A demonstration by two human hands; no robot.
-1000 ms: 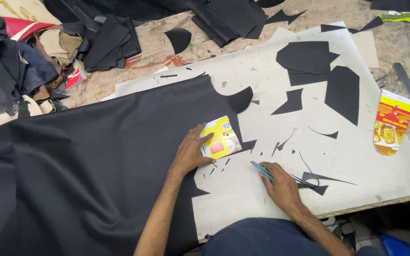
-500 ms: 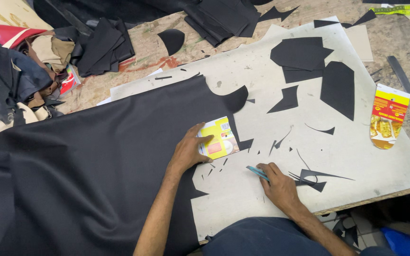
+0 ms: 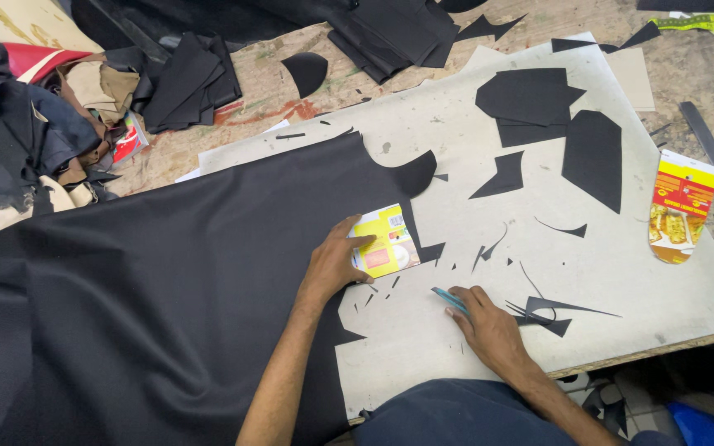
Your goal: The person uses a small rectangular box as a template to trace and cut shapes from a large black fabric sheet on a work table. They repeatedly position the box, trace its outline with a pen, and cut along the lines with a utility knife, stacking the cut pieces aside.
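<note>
On the board [image 3: 621, 281], left hand [image 3: 332, 264] presses yellow card [image 3: 386, 241].

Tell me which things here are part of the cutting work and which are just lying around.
In use:
left hand on yellow card template
black sheet
right hand with blue tool
cutting board

Lying about:
cut black pieces
second card template
pile of scraps
tape measure

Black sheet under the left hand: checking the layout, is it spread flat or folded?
Spread flat: the black sheet lies smooth across the board.
</note>
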